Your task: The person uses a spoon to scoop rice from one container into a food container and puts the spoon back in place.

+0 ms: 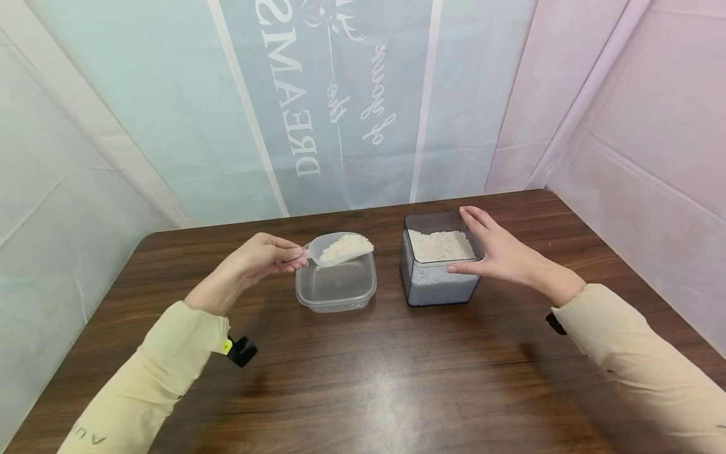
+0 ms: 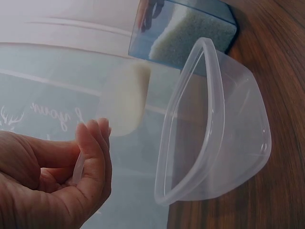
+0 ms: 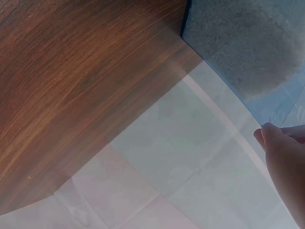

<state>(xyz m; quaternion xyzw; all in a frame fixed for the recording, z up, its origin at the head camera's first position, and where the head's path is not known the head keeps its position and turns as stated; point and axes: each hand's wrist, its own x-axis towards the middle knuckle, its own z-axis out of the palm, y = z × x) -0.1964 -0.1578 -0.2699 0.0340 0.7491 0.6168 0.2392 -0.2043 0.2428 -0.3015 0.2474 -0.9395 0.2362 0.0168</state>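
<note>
Cream sleeves frame the view; the left hand (image 1: pixel 258 258) pinches a clear plastic scoop (image 1: pixel 340 249) heaped with white rice above the empty clear plastic tub (image 1: pixel 336 285), level against spilling; the right hand (image 1: pixel 499 252), fingers straight, steadies the square grey rice container (image 1: pixel 437 287).

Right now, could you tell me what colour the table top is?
Dark brown wood grain table top, clearest in the head view.

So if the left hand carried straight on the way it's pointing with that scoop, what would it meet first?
Probably the dark rice container. The left hand points the rice-filled scoop rightward over the empty clear tub, above its rim; depth is unclear.
</note>
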